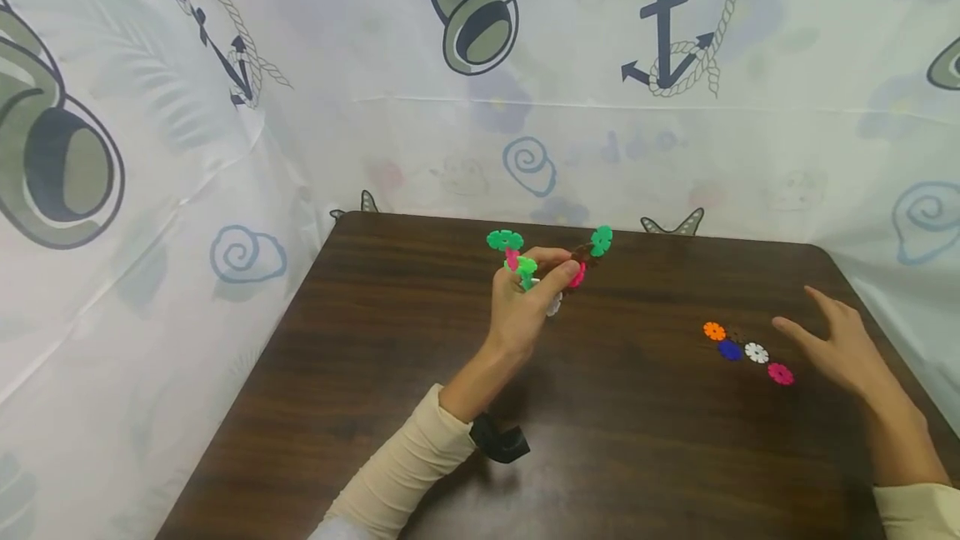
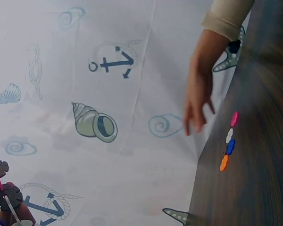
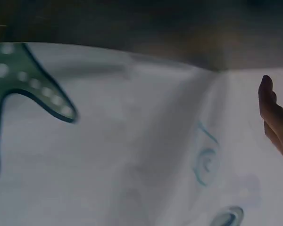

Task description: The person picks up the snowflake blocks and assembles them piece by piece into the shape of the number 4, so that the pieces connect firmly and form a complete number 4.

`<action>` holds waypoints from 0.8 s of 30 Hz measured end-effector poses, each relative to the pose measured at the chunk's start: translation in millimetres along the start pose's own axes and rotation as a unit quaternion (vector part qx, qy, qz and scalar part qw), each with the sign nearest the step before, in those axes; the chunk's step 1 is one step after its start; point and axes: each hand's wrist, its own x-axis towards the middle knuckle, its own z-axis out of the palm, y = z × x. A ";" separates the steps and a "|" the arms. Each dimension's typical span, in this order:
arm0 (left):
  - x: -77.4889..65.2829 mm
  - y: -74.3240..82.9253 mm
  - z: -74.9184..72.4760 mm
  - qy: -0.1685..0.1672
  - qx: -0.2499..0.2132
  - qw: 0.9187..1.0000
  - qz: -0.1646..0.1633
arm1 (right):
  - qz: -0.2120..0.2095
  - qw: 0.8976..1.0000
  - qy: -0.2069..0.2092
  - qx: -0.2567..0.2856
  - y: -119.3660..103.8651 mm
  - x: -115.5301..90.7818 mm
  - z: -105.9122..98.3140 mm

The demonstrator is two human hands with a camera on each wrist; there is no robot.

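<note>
My left hand (image 1: 517, 311) grips a built piece of interlocking plastic flower discs above the table. A dark green disc (image 1: 505, 240) tops its left side, with pink and light green discs (image 1: 527, 266) below. Toward its right are another green disc (image 1: 602, 241), brown ones, a pink disc (image 1: 577, 275) and a white one; fingers hide part of the piece. My right hand (image 1: 847, 348) hovers at the table's right side with thumb and fingers spread, holding nothing. Just left of it lie loose discs: orange (image 1: 714, 331), blue (image 1: 730, 349), white (image 1: 756, 352) and pink (image 1: 781, 373).
The dark wood-grain table (image 1: 337, 373) is bordered behind and at both sides by a white cloth (image 1: 420, 140) printed with shells and anchors. A black strap (image 1: 500, 440) hangs at my left sleeve. A dark brown disc (image 1: 737, 334) blends into the wood beside the orange one.
</note>
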 end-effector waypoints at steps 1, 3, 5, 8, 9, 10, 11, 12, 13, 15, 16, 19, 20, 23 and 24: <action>0.1 -0.1 0.1 0.000 0.000 1.000 0.001 | 0.007 1.000 -0.010 -0.008 10.7 -1.1 1.5; 0.4 -0.5 0.5 -0.001 -0.001 1.000 0.001 | 0.023 0.999 -0.035 -0.020 26.4 -3.2 4.3; 0.7 -1.0 1.0 -0.002 -0.007 1.000 0.002 | 0.032 0.998 -0.059 -0.019 36.7 -2.8 7.1; 0.2 -2.2 2.2 -0.007 -0.013 1.000 -0.001 | 0.036 0.994 -0.098 -0.011 39.9 0.8 13.1; -0.2 -2.4 2.5 -0.009 -0.013 1.000 -0.001 | 0.032 0.994 -0.106 -0.008 38.4 2.9 15.9; -0.1 -2.1 2.8 -0.010 -0.014 1.000 -0.002 | 0.028 0.993 -0.112 -0.009 35.9 5.6 19.2; -0.2 -1.9 3.0 -0.011 -0.012 1.000 -0.003 | 0.023 0.993 -0.117 -0.010 32.2 7.7 22.7; -0.3 -1.5 3.2 -0.012 -0.012 1.000 -0.003 | 0.019 0.993 -0.119 -0.016 27.5 9.6 26.1; -0.6 -1.5 3.1 -0.013 -0.013 1.000 -0.004 | 0.015 0.993 -0.119 -0.021 22.7 10.9 29.1; -1.1 -1.9 2.9 -0.014 -0.013 1.000 -0.004 | 0.005 0.992 -0.120 -0.028 14.4 13.7 34.0; -1.3 -2.1 2.9 -0.015 -0.013 1.000 -0.003 | 0.001 0.992 -0.120 -0.029 10.7 14.8 36.0; -1.5 -2.5 2.8 -0.022 -0.015 1.000 0.001 | -0.011 0.992 -0.121 -0.020 1.5 17.2 41.1; -1.6 -2.7 2.7 -0.025 -0.014 1.000 0.004 | -0.016 0.993 -0.120 -0.018 -1.1 17.9 43.0; -1.7 -3.8 2.4 -0.032 -0.017 0.999 0.008 | -0.020 0.993 -0.116 -0.009 -7.3 19.5 48.8; -1.9 -4.5 2.1 -0.034 -0.016 0.999 0.008 | -0.021 0.993 -0.114 -0.007 -9.1 19.9 50.6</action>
